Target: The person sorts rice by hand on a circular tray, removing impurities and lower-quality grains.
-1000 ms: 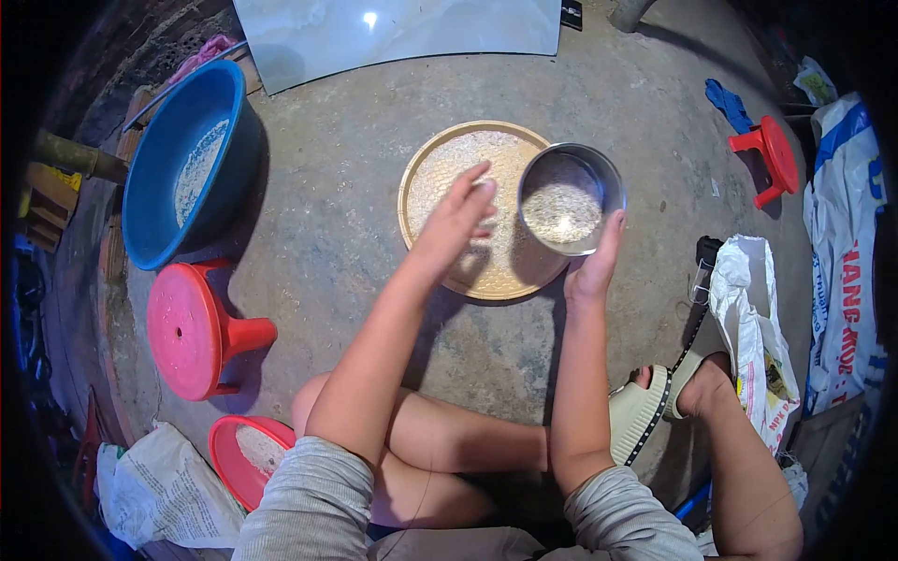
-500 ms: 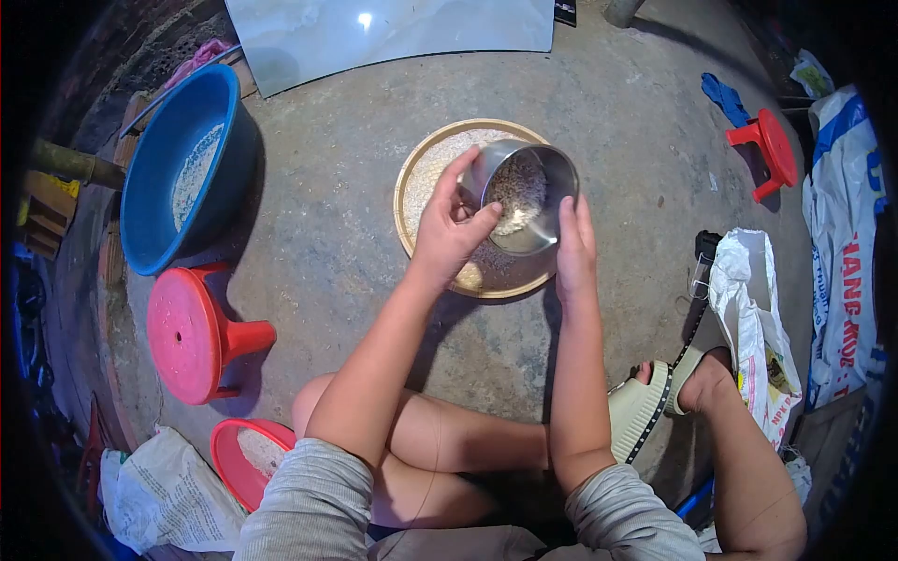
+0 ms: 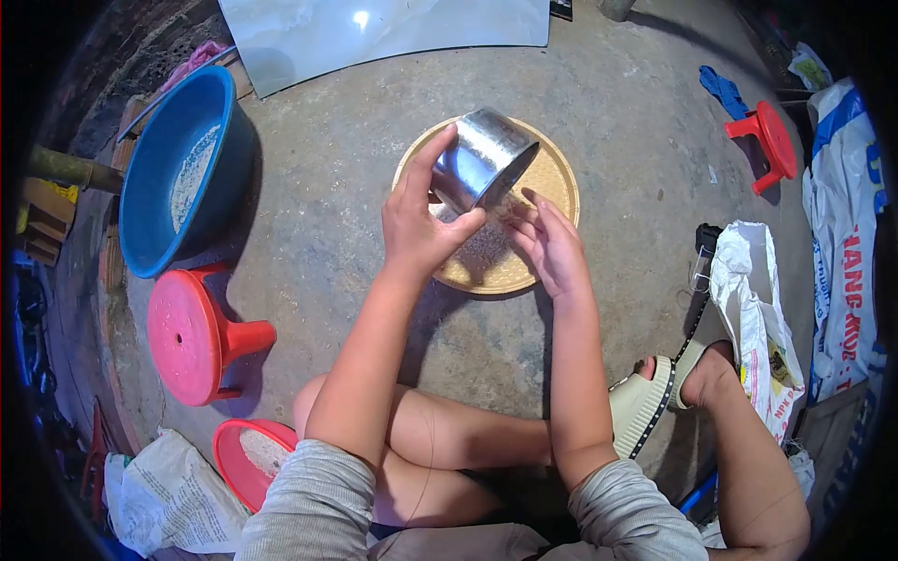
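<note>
A shiny metal pot [image 3: 479,157] is tipped over, its mouth facing down and to the right. My left hand [image 3: 418,224] grips its side, thumb near the lower rim and fingers along the far side. Beneath it lies a round woven tray [image 3: 559,182] on the floor, with pale grain partly hidden by my hands and the pot. My right hand [image 3: 552,251] is open just below the pot's mouth, fingers apart and curved. Brownish, blurred grain shows between the mouth and those fingers.
To the left stand a big blue basin [image 3: 178,234] with pale grain, a red stool [image 3: 180,337] and a red bowl [image 3: 234,467]. White sacks [image 3: 748,280] and another red stool [image 3: 774,140] are on the right. A glossy panel [image 3: 393,28] lies ahead.
The pot has tipped from showing its grain inside to mouth down. My right hand has come off its rim to below the mouth. My left hand still holds it.
</note>
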A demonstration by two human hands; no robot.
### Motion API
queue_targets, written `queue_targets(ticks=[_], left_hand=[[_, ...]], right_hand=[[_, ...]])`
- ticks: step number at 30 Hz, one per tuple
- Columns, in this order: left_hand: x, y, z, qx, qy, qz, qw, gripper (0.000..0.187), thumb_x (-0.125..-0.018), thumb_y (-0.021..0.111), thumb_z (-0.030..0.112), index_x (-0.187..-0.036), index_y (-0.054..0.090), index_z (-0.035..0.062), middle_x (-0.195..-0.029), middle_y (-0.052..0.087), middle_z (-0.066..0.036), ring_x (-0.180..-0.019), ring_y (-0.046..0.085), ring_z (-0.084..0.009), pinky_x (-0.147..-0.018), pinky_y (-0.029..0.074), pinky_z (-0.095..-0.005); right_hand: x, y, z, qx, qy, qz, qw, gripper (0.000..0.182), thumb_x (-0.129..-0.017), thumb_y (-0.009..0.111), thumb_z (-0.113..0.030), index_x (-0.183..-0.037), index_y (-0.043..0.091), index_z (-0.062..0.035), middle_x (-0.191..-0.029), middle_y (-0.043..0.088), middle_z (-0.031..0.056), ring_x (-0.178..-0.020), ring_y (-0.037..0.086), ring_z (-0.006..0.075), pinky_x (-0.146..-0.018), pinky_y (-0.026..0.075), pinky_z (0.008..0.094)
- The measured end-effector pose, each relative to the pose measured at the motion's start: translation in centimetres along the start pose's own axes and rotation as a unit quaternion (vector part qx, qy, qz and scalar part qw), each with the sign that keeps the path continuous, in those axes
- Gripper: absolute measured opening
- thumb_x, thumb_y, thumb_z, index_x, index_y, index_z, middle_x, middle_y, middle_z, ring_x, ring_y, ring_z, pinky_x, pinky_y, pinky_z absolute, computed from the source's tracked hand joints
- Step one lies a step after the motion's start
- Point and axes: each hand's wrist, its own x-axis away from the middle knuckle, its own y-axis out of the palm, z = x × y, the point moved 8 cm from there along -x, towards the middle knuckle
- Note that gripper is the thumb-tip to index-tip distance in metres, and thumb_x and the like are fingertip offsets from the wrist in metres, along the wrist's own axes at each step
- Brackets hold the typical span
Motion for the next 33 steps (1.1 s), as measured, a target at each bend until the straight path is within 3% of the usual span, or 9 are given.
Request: queue_targets(ticks=[6, 13, 16, 20, 22, 25, 28, 30, 33], left_hand=[[-0.1, -0.4, 0.7, 0.030, 0.027, 0.006, 0.999, 0.082, -0.055, 0.071, 0.009, -0.134, 0.048, 0.0170, -0.120, 0.059, -0.007, -0.085, 0.061, -0.0142, -0.073, 0.054, -0.0282], [-0.1, -0.8, 1.1, 0.008, 0.067, 0.021, 0.998, 0.081, -0.055, 0.069, 0.006, -0.133, 0.049, 0.0165, -0.115, 0.060, -0.006, -0.084, 0.060, -0.0131, -0.073, 0.054, -0.0280], [-0.1, -0.8, -0.1, 0.017, -0.016, 0.018, 1.000, 0.078, -0.063, 0.076, 0.011, -0.135, 0.045, 0.0167, -0.105, 0.063, -0.008, -0.080, 0.063, -0.0167, -0.074, 0.054, -0.0304], [0.8, -1.5, -5.4, 0.308, -0.309, 0.131, 0.890, 0.051, -0.087, 0.058, 0.021, -0.133, 0.039, 0.0055, -0.095, 0.060, -0.013, -0.081, 0.063, -0.0188, -0.061, 0.058, -0.0339], [1.9, -2.0, -9.1, 0.344, -0.380, 0.182, 0.839, 0.043, -0.088, 0.055, 0.028, -0.121, 0.046, 0.0017, -0.093, 0.060, -0.014, -0.080, 0.064, -0.0221, -0.061, 0.058, -0.0360], [2.7, -2.7, -12.8, 0.356, -0.408, 0.215, 0.812, 0.038, -0.089, 0.050, 0.032, -0.110, 0.050, 0.0000, -0.095, 0.059, -0.015, -0.079, 0.063, -0.0242, -0.063, 0.058, -0.0398], [2.9, -3.8, -13.5, 0.333, -0.427, 0.227, 0.809, 0.042, -0.089, 0.046, 0.040, -0.110, 0.051, 0.0041, -0.094, 0.058, -0.011, -0.075, 0.060, -0.0215, -0.057, 0.054, -0.0372], [3.4, -5.1, -13.7, 0.287, -0.454, 0.259, 0.803, 0.055, -0.090, 0.039, 0.044, -0.128, 0.040, 0.0052, -0.116, 0.053, -0.015, -0.098, 0.057, -0.0271, -0.055, 0.050, -0.0375], [4.1, -6.4, -16.1, 0.229, -0.472, 0.267, 0.809, 0.056, -0.089, 0.036, 0.047, -0.129, 0.041, 0.0088, -0.117, 0.053, -0.011, -0.092, 0.056, -0.0255, -0.053, 0.046, -0.0349]], right_hand=[[-0.5, 0.0, 2.1, -0.089, 0.053, -0.010, 0.995, 0.036, -0.100, 0.038, -0.019, -0.124, 0.045, 0.0073, -0.119, 0.055, 0.0213, -0.111, 0.056, 0.0284, -0.097, 0.047, 0.0404], [-0.4, 0.5, 2.4, -0.131, 0.070, -0.024, 0.989, 0.036, -0.099, 0.039, -0.018, -0.123, 0.045, 0.0093, -0.118, 0.054, 0.0228, -0.108, 0.057, 0.0300, -0.097, 0.048, 0.0409], [-0.2, 1.0, 1.8, -0.127, 0.069, -0.032, 0.989, 0.038, -0.099, 0.040, -0.018, -0.126, 0.044, 0.0085, -0.120, 0.053, 0.0235, -0.106, 0.058, 0.0300, -0.096, 0.049, 0.0397], [0.5, 0.3, -0.2, 0.175, -0.004, 0.016, 0.984, 0.037, -0.098, 0.042, -0.018, -0.131, 0.048, 0.0000, -0.118, 0.059, 0.0174, -0.102, 0.061, 0.0262, -0.090, 0.049, 0.0329], [1.0, 0.7, -2.4, 0.459, -0.163, -0.014, 0.873, 0.031, -0.095, 0.047, -0.015, -0.121, 0.058, -0.0014, -0.109, 0.064, 0.0158, -0.098, 0.062, 0.0250, -0.085, 0.048, 0.0312], [1.8, 0.9, -4.8, 0.525, -0.255, 0.032, 0.812, 0.026, -0.091, 0.052, -0.012, -0.113, 0.062, -0.0016, -0.102, 0.065, 0.0160, -0.092, 0.063, 0.0270, -0.083, 0.047, 0.0321], [1.7, 0.1, -5.4, 0.516, -0.220, 0.052, 0.826, 0.024, -0.090, 0.053, -0.010, -0.110, 0.063, -0.0036, -0.103, 0.064, 0.0131, -0.094, 0.060, 0.0297, -0.086, 0.046, 0.0343], [1.6, -0.7, -5.9, 0.531, -0.258, 0.086, 0.802, 0.023, -0.089, 0.054, -0.010, -0.109, 0.064, -0.0037, -0.105, 0.063, 0.0129, -0.097, 0.059, 0.0296, -0.087, 0.045, 0.0352], [1.7, -2.1, -6.8, 0.564, -0.292, 0.166, 0.754, 0.023, -0.088, 0.056, -0.012, -0.110, 0.062, -0.0042, -0.108, 0.061, 0.0140, -0.103, 0.055, 0.0296, -0.090, 0.043, 0.0372]])
